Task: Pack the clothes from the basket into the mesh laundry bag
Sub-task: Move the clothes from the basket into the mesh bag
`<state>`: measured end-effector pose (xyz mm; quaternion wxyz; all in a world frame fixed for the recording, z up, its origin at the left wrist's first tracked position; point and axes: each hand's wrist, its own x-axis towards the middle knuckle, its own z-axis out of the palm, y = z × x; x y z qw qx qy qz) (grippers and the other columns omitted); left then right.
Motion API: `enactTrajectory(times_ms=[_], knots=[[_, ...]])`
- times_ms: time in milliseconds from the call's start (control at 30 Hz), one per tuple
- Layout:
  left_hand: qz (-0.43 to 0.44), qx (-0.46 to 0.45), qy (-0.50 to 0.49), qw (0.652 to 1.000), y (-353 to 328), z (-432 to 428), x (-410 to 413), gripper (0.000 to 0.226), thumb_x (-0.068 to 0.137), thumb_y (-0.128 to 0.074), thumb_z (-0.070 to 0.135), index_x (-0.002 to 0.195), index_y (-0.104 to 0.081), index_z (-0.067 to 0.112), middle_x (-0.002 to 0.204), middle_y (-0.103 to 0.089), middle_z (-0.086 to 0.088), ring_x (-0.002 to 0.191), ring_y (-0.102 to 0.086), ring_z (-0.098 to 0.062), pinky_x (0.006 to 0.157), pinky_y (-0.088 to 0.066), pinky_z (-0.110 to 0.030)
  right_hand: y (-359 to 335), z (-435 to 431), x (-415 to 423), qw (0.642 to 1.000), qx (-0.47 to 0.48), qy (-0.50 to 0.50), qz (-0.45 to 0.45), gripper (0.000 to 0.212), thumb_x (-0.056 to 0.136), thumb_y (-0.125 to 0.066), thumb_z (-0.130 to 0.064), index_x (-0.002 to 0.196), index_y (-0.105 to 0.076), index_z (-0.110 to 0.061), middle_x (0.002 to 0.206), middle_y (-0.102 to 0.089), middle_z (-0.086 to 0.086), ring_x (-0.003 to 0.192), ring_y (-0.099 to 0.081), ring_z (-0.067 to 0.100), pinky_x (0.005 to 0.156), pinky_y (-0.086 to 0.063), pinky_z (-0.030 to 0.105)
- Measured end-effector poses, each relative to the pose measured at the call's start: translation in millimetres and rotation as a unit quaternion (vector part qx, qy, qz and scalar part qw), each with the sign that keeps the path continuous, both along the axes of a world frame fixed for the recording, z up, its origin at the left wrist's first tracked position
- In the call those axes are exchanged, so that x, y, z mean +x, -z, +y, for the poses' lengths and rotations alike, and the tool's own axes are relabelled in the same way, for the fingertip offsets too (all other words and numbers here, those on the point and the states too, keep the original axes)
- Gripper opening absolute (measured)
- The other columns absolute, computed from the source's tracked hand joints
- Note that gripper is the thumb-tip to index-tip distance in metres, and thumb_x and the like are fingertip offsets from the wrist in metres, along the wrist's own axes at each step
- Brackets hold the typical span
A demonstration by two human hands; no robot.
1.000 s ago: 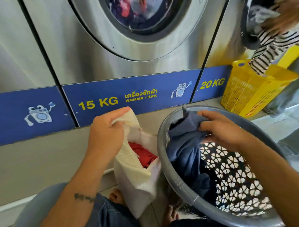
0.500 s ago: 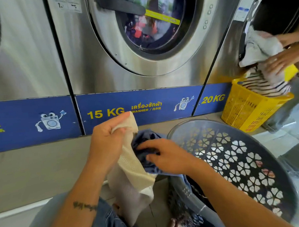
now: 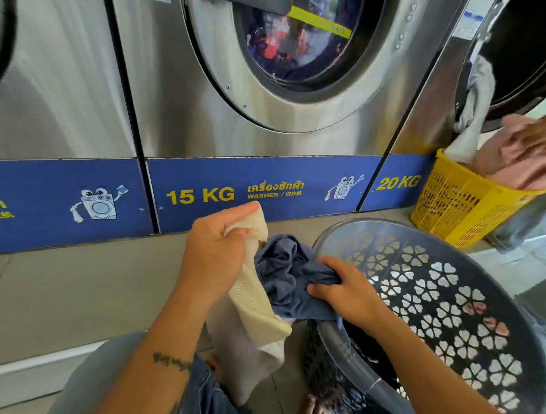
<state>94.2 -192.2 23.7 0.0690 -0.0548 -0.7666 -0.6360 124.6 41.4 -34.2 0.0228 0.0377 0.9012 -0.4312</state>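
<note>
While my left hand (image 3: 216, 256) is fisted tight around the top edge of the mesh bag (image 3: 254, 304), pinching the cream fabric between thumb and curled fingers near the middle of the frame, my right hand (image 3: 347, 289) is clenched on the blue garment (image 3: 287, 275), fingers wrapped over a bunched fold of it. That garment sits at the bag's mouth, bulging up just right of my left fist, with its lower part trailing over the near rim of the grey basket (image 3: 343, 351). The bag hangs down from my fist toward the lower centre of the frame. The basket fills the lower right, its wall pierced with flower-shaped holes, and something dark lies in its bottom, too shadowed to make out. Across the middle of the frame runs a blue band under the steel washers (image 3: 182, 101): yellow "15 KG" with "WASHER" and Thai and Chinese script beside it, a cartoon washer drawn at either end, and "20 KG" further right. At the right edge a yellow basket (image 3: 459, 205) holds pink and white cloth.
</note>
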Motion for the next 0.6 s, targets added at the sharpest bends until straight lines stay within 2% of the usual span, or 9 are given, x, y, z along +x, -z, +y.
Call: enactTrajectory(times_ms=[67, 133, 233, 333, 367, 433, 467, 533, 600], knots=[[0.003, 0.004, 0.000, 1.000, 0.6, 0.0, 1.1, 0.051, 0.088, -0.049, 0.002, 0.118, -0.069, 0.038, 0.129, -0.062, 0.019, 0.120, -0.053, 0.002, 0.096, -0.039, -0.014, -10.8, -8.6, -1.9, 0.997, 0.071, 0.011, 0.039, 0.032, 0.082, -0.071, -0.015, 0.063, -0.051, -0.031, 0.059, -0.053, -0.005, 0.057, -0.048, 0.012, 0.053, -0.036, 0.025], [0.011, 0.007, -0.002, 1.000, -0.3, 0.6, 2.1, 0.050, 0.088, -0.049, 0.002, 0.117, -0.070, 0.037, 0.127, -0.063, 0.018, 0.115, -0.055, 0.007, 0.091, -0.040, -0.010, -26.8, -22.0, 0.5, 0.991, 0.090, 0.012, 0.102, 0.034, 0.079, -0.070, -0.013, 0.060, -0.050, -0.033, 0.056, -0.053, -0.011, 0.053, -0.046, 0.005, 0.048, -0.033, 0.019], [0.037, 0.004, 0.004, 0.999, -3.0, 2.8, 3.8, 0.050, 0.088, -0.050, 0.000, 0.117, -0.071, 0.034, 0.120, -0.066, 0.021, 0.101, -0.057, 0.018, 0.078, -0.039, 0.000, -43.2, -46.4, 1.7, 0.978, 0.068, 0.010, 0.197, 0.018, 0.079, -0.067, -0.008, 0.081, -0.067, -0.026, 0.072, -0.064, -0.009, 0.067, -0.055, 0.008, 0.059, -0.042, 0.022], [0.061, 0.005, 0.016, 0.998, -6.3, 5.7, 5.4, 0.049, 0.088, -0.049, -0.004, 0.117, -0.071, 0.029, 0.115, -0.066, 0.023, 0.100, -0.057, 0.019, 0.078, -0.038, 0.002, -42.4, -72.2, -0.1, 0.968, 0.065, -0.022, 0.243, 0.020, 0.078, -0.062, -0.007, 0.089, -0.070, -0.022, 0.081, -0.068, -0.004, 0.075, -0.058, 0.015, 0.066, -0.046, 0.027], [0.068, 0.008, 0.016, 0.998, -6.2, 5.7, 5.8, 0.050, 0.088, -0.049, -0.006, 0.117, -0.072, 0.027, 0.114, -0.067, 0.023, 0.103, -0.057, 0.018, 0.080, -0.038, 0.001, -35.6, -79.7, 0.4, 0.967, 0.084, -0.062, 0.232, 0.020, 0.077, -0.058, -0.008, 0.084, -0.068, -0.025, 0.077, -0.067, -0.005, 0.073, -0.058, 0.018, 0.066, -0.046, 0.032], [0.074, 0.014, 0.012, 0.997, -5.6, 3.7, 7.6, 0.051, 0.087, -0.046, -0.008, 0.114, -0.073, 0.026, 0.111, -0.068, 0.025, 0.106, -0.058, 0.015, 0.083, -0.039, 0.000, -19.5, -87.2, 0.6, 0.963, 0.157, -0.157, 0.151, 0.023, 0.080, -0.053, -0.011, 0.067, -0.055, -0.030, 0.061, -0.052, -0.010, 0.062, -0.046, 0.017, 0.069, -0.036, 0.037], [0.071, 0.018, 0.008, 0.997, -5.2, 2.0, 8.8, 0.052, 0.087, -0.045, -0.009, 0.111, -0.074, 0.027, 0.107, -0.068, 0.028, 0.104, -0.059, 0.015, 0.082, -0.040, -0.001, -13.2, -85.5, -0.2, 0.955, 0.200, -0.200, 0.091, 0.024, 0.083, -0.051, -0.012, 0.069, -0.054, -0.031, 0.060, -0.047, -0.012, 0.063, -0.042, 0.015, 0.073, -0.032, 0.038], [0.056, 0.029, -0.010, 0.998, -5.5, -2.6, 10.7, 0.055, 0.087, -0.044, -0.008, 0.105, -0.074, 0.034, 0.098, -0.067, 0.037, 0.100, -0.059, 0.016, 0.079, -0.041, -0.002, -13.8, -76.5, -3.0, 0.934, 0.247, -0.259, 0.011, 0.021, 0.087, -0.050, -0.017, 0.096, -0.064, -0.030, 0.075, -0.058, -0.013, 0.075, -0.049, 0.017, 0.079, -0.036, 0.041], [0.043, 0.048, -0.036, 0.997, -6.0, -8.4, 10.9, 0.057, 0.088, -0.045, -0.008, 0.098, -0.073, 0.041, 0.093, -0.067, 0.040, 0.094, -0.060, 0.016, 0.075, -0.042, -0.003, -20.8, -62.8, -6.9, 0.942, 0.194, -0.271, -0.028, 0.031, 0.087, -0.056, -0.015, 0.115, -0.064, -0.024, 0.097, -0.070, -0.004, 0.089, -0.061, 0.021, 0.084, -0.049, 0.043]])
